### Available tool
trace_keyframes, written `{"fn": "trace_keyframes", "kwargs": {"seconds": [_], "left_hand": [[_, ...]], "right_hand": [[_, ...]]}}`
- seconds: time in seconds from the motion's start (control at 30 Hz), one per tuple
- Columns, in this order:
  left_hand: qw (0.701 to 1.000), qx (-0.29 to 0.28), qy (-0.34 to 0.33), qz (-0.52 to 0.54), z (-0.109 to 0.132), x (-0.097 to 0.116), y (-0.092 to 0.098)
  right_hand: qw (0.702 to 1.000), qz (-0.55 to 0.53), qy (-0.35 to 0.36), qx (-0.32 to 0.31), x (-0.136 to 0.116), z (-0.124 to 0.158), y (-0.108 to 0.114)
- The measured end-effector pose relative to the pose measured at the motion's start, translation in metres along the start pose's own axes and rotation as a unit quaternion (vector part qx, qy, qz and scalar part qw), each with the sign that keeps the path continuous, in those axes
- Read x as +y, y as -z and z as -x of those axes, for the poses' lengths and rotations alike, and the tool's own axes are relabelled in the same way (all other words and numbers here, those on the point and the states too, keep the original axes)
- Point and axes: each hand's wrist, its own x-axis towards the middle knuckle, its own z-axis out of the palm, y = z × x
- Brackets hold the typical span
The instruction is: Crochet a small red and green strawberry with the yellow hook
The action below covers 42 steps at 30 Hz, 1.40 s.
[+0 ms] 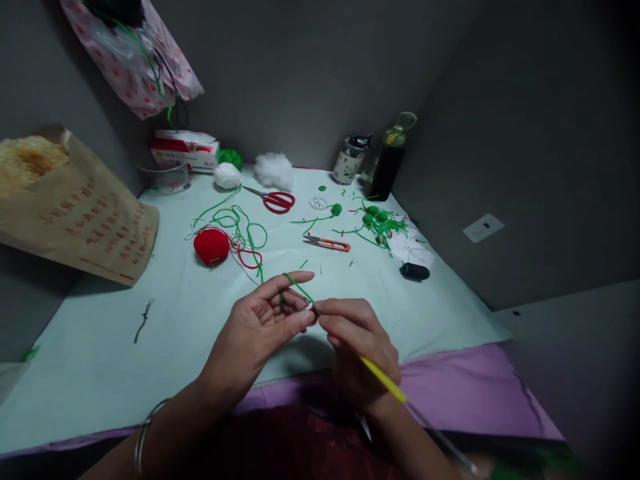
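My left hand (255, 325) pinches a small crochet piece (310, 307) between thumb and fingers; white and dark red show on it, but most is hidden by the fingertips. A strand of green yarn (300, 287) runs over my raised left index finger down to the piece. In my right hand (359, 333) is a crochet hook with a yellow handle (384, 379), its tip end hidden at the piece. The fingertips of both hands meet there, just above the table's near part. Beyond them lie a red yarn ball (211, 246) and orange thread snips (327, 243).
Red-handled scissors (278, 201), a white yarn ball (227, 175) and stuffing (274, 171) lie farther back. Green crocheted pieces (383, 219) and a black roll (415, 271) are at right. A bottle (389, 163) and pen cup (349, 163) stand behind; a paper bag (85, 207) is left.
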Motion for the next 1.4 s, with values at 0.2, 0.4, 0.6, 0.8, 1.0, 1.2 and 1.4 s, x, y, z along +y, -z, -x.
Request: {"fn": "trace_keyframes", "kwargs": {"seconds": [0.2, 0.4, 0.6, 0.8, 1.0, 1.2, 1.4], "left_hand": [[0.998, -0.058, 0.023, 0.019, -0.003, 0.004, 0.007], [0.994, -0.091, 0.012, -0.065, -0.002, 0.017, 0.014], [0.992, 0.011, -0.046, -0.120, 0.003, 0.012, 0.009], [0.972, 0.068, -0.127, -0.188, 0.007, 0.002, 0.002], [1.000, 0.016, -0.022, -0.006, 0.004, -0.005, -0.001], [0.985, -0.044, 0.114, 0.118, 0.000, 0.000, 0.009], [0.995, -0.037, 0.058, 0.070, 0.000, 0.000, 0.008]], "right_hand": [[0.948, -0.265, -0.162, 0.064, 0.010, -0.011, -0.003], [0.925, -0.320, -0.203, 0.029, 0.012, -0.016, 0.002], [0.991, -0.113, -0.066, -0.019, 0.001, -0.012, 0.007], [1.000, 0.000, 0.014, -0.003, 0.001, -0.005, 0.002], [0.988, 0.117, 0.098, -0.028, 0.006, 0.003, -0.001], [0.990, -0.119, -0.071, 0.024, 0.003, -0.010, 0.003], [0.944, -0.267, -0.190, 0.044, 0.008, -0.018, -0.004]]}}
